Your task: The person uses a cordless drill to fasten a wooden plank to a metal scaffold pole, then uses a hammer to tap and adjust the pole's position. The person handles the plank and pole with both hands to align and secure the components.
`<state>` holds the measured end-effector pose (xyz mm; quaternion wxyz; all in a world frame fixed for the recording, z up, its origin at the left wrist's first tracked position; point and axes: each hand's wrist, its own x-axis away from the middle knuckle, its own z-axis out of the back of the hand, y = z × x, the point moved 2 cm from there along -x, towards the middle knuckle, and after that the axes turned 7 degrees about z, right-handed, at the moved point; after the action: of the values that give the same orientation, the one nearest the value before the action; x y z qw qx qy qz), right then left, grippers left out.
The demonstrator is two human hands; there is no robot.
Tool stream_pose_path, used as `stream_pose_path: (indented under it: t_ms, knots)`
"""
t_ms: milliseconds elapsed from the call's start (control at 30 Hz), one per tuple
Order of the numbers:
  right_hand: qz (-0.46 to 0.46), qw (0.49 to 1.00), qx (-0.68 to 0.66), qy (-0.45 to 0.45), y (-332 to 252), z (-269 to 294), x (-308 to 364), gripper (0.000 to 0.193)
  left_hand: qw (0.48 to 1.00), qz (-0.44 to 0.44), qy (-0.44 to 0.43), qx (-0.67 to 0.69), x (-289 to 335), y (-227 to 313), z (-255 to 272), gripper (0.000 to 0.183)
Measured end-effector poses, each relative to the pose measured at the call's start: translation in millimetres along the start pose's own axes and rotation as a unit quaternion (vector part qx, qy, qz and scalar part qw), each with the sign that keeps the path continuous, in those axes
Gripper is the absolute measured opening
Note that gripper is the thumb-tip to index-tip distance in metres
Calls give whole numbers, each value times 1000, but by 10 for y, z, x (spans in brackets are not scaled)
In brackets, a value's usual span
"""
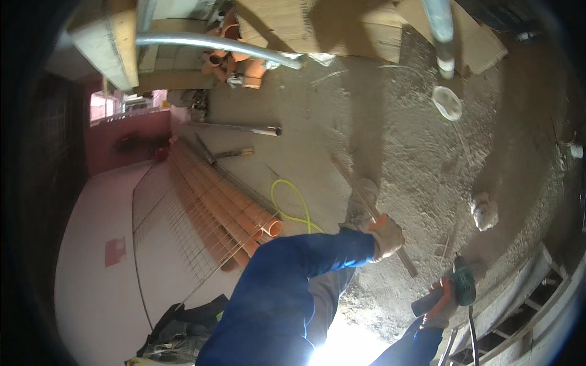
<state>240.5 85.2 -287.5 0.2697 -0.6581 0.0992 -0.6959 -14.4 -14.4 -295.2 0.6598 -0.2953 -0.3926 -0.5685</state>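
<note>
This looks like a building site: the grey floor [305, 116] is rough and dusty, long orange pipes [227, 194] lie with wire mesh [186, 235], orange pipe fittings [253, 72] sit heaped near a metal tube [213, 42], and a green power tool [465, 287] and a yellow hose [299, 195] are out among them.

The blue sleeve [287, 262] is hiding part of the yellow hose [298, 192], and the left hand [387, 236] is covering a stretch of the bar [360, 195]. The right hand [444, 302] is concealing some of the green power tool [465, 285], whose dark cord [473, 334] is running out past the lower edge (glare [345, 348] is washing out the floor [372, 305] nearby). The upper edge is cutting off the cardboard [305, 36] and a grey pole [441, 24].
</note>
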Motion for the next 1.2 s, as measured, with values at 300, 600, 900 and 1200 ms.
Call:
stream_pose_path:
  t_ms: [300, 600, 900, 1200]
  knots:
    - [22, 999, 28, -5, 29, -225, 5, 22, 990, 91, -91, 55, 950, -1311, -628, 20]
    - [4, 991, -123, -57, 164, -286, 51, 28, 854, 518, -48, -11, 2500, -4037, -490, 64]
    - [-43, 962, -251, -97, 129, -257, 72, 26, 485, 91, -221, 841, -45, -982, -227, 55]
    - [-90, 945, -297, -100, -100, -150, 114, 27, 661, 114, -215, 710, 177, 272, -845, 79]
